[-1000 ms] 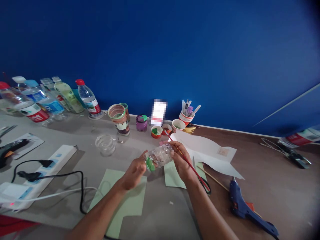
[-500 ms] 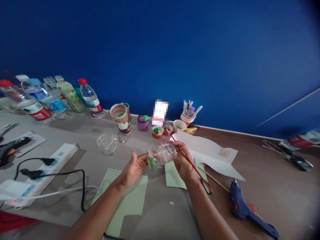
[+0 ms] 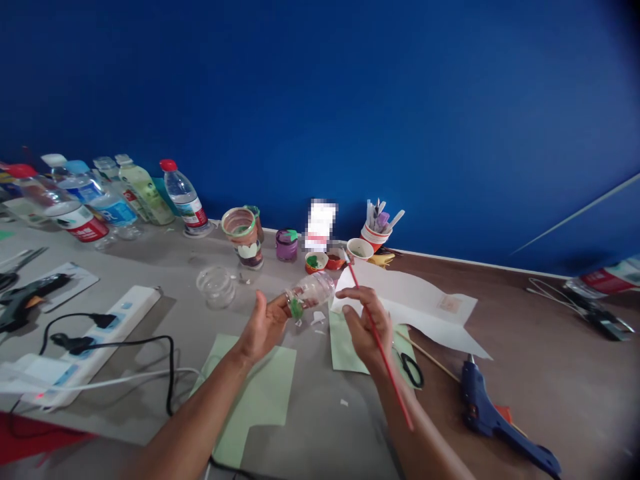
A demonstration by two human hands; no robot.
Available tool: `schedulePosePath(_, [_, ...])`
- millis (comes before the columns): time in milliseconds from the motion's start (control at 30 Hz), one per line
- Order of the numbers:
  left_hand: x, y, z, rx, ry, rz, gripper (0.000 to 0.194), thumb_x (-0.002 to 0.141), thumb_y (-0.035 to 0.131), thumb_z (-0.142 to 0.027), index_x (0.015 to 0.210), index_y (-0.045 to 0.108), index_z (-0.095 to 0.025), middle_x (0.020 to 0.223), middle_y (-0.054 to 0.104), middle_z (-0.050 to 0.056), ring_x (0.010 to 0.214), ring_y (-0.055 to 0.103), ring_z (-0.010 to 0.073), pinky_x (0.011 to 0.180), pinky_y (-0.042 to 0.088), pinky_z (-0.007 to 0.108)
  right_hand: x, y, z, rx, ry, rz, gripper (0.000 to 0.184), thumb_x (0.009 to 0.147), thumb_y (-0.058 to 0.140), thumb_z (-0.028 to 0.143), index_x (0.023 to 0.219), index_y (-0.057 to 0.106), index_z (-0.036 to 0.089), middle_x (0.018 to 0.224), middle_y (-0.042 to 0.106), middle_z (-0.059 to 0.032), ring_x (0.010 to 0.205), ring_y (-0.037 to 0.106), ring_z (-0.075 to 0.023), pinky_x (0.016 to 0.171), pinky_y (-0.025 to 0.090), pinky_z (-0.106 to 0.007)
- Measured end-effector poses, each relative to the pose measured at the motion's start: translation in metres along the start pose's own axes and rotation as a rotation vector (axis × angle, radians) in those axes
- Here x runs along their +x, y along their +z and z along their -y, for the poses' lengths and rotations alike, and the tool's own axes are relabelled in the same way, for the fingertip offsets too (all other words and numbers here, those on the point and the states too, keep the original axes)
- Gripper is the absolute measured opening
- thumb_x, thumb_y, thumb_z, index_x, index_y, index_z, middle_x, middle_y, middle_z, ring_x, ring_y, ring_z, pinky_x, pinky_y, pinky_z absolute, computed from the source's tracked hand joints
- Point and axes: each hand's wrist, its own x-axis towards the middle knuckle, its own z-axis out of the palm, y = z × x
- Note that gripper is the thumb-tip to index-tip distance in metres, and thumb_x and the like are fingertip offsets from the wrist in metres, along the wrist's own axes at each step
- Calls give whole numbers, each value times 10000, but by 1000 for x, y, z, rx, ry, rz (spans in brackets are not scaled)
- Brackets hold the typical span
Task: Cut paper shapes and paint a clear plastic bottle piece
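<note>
A clear plastic bottle piece [image 3: 320, 288] lies sideways over the middle of the desk, with green paint along its near rim. My left hand [image 3: 261, 328] holds it from its left end; its fingers reach in and show through the plastic, while the thumb stands up apart. A red paintbrush [image 3: 379, 343] slants across my right hand [image 3: 369, 325], gripped by the fingers, bristles up and away from me. Beyond the brush tip are a small cup of green paint [image 3: 315, 261] and another of reddish-brown paint [image 3: 335, 259].
Left are a clear plastic ring [image 3: 216, 288], a painted cup [image 3: 243, 237], several bottles [image 3: 186, 200] and a power strip [image 3: 107, 343] with cables. Right are white paper [image 3: 415, 293], scissors [image 3: 412, 371] and a blue glue gun [image 3: 493, 417]. Green paper [image 3: 265, 387] lies below my left hand.
My right hand has come off the bottle piece and moved slightly right, turning the brush more upright. The bottle piece has shifted a little left and up in my left hand.
</note>
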Motion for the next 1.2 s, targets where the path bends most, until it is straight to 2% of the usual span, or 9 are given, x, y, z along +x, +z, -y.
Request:
schedulePosePath(167, [-1, 5, 4, 22, -22, 39, 875, 808, 330, -827, 1251, 661, -149, 1268, 670, 157, 1353, 454, 352, 1168, 215, 501, -3, 14, 9, -220, -340, 84, 305, 859, 521, 55, 1038, 634, 274, 877, 688, -40, 870, 568, -225, 775, 501, -379])
schedulePosePath(300, [-2, 6, 8, 44, -31, 79, 863, 813, 337, -820, 1267, 651, -157, 1320, 638, 151, 1381, 410, 349, 1169, 202, 501, -8, 22, 1, -318, -441, 124, 337, 864, 528, 53, 1099, 615, 278, 867, 703, -41, 875, 576, -236, 782, 501, -405])
schedulePosePath(667, [-4, 7, 13, 54, -85, 150, 892, 819, 255, -819, 1333, 593, -172, 1404, 568, 148, 1382, 391, 343, 1157, 209, 496, -13, 24, -7, -520, -430, 204, 353, 905, 520, 94, 1222, 576, 238, 911, 703, -72, 957, 543, -272, 817, 446, -413])
schedulePosePath(933, [-5, 9, 12, 58, -94, 161, 891, 815, 267, -820, 1304, 616, -163, 1391, 580, 157, 1377, 408, 351, 1150, 230, 497, -12, 27, -6, -527, -437, 198, 290, 854, 517, 71, 1089, 596, 221, 863, 669, -63, 926, 541, -261, 806, 442, -392])
schedulePosePath(1067, [-4, 10, 12, 34, -107, 177, 910, 806, 288, -827, 1339, 589, -154, 1387, 583, 169, 1386, 408, 352, 1154, 229, 493, -10, 27, -8, -453, -415, 117, 239, 822, 498, 57, 989, 571, 211, 839, 630, -56, 860, 538, -240, 766, 456, -378])
schedulePosePath(1200, [-2, 6, 12, 50, -96, 175, 934, 803, 269, -838, 1361, 568, -152, 1398, 575, 169, 1412, 379, 344, 1175, 183, 492, -5, 17, -7, -430, -344, -50, 258, 790, 491, 37, 953, 540, 232, 837, 577, -50, 854, 537, -237, 752, 474, -379])
